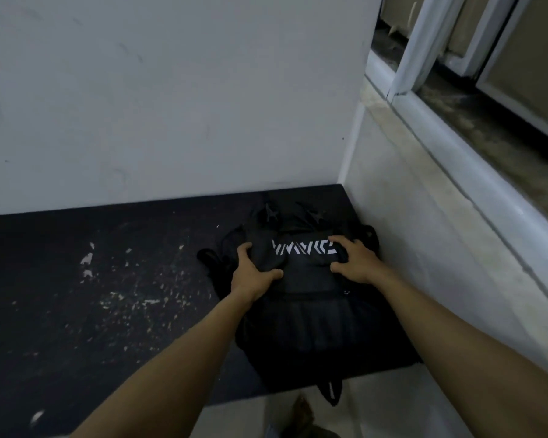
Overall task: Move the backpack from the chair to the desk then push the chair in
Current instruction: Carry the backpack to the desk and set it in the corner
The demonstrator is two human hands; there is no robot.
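Note:
A black backpack (310, 314) with white lettering lies flat on the black desk (92, 295), at its right end in the corner by the walls. Its straps spread toward the back wall and one loop hangs over the desk's front edge. My left hand (253, 273) grips the fabric on the backpack's left upper part. My right hand (351, 260) clasps the fabric on its right upper part, beside the lettering. The chair is out of view.
The desk top is scuffed with pale paint flecks on the left. A white wall (171, 105) stands behind it and a grey wall with a window ledge (475, 159) runs along the right. Pale floor (250, 415) shows below the desk's front edge.

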